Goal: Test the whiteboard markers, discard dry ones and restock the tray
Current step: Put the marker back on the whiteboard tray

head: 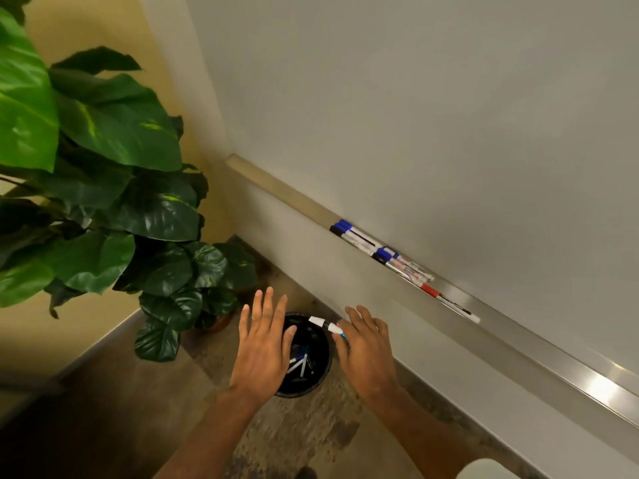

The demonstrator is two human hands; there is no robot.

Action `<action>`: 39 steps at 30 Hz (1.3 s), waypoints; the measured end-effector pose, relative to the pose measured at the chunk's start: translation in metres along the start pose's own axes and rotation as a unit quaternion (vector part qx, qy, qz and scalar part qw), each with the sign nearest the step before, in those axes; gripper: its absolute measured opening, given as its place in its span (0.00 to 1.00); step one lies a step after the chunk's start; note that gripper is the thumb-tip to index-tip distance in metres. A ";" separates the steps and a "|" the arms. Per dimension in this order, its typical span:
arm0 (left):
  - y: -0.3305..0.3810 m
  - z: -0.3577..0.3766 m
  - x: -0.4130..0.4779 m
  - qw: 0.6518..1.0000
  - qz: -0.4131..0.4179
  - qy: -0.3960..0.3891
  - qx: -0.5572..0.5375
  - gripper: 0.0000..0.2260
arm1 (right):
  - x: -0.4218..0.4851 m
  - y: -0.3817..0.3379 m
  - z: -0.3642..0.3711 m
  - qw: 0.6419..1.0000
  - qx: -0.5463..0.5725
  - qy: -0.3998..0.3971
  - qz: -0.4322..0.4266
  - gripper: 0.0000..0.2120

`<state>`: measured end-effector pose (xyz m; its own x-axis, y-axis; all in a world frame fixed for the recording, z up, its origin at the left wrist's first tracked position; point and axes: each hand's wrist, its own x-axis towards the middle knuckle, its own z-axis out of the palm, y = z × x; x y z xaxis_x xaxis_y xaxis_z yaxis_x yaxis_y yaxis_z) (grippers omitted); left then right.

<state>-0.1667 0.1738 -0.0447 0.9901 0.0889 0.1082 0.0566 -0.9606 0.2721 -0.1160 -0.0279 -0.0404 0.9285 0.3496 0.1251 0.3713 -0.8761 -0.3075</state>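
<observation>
Well, over on the left a big leafy plant (103,150) stands against the yellow wall. Next to it the person's left hand (262,347) is spread flat, fingers straight and holding nothing, above a black bin (297,394) on the floor. A few discarded markers (301,363) lie in the bottom of the bin. One white marker (323,323) with a black band hangs tilted over the bin's far rim, its blue end just at the fingertips of the right hand (368,354). That hand is released too, with its fingers stretched out and not curled round the marker. Further right, the metal tray (518,344) under the whiteboard (449,115) holds a cluster of blue-capped markers (363,242) and a red-capped marker (446,300) lying lengthwise.
</observation>
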 end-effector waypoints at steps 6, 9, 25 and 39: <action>-0.045 0.030 0.005 1.000 -0.013 -0.012 0.002 0.25 | 0.025 -0.025 0.048 0.999 -0.015 -0.039 0.000 0.23; -0.063 0.041 0.007 1.000 -0.020 -0.012 0.002 0.26 | 0.037 -0.035 0.071 0.999 -0.019 -0.043 0.006 0.23; -0.097 0.057 0.011 0.999 -0.051 -0.013 -0.012 0.27 | 0.069 -0.046 0.127 0.995 0.079 -0.021 0.053 0.24; -0.015 0.004 0.007 0.999 -0.018 -0.001 -0.042 0.30 | 0.019 -0.032 0.024 0.988 0.126 0.084 0.026 0.18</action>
<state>-0.1601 0.1881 -0.0523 0.9879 0.1221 0.0956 0.0807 -0.9311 0.3557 -0.1105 0.0147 -0.0506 0.9405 0.2280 0.2521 0.3322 -0.7732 -0.5402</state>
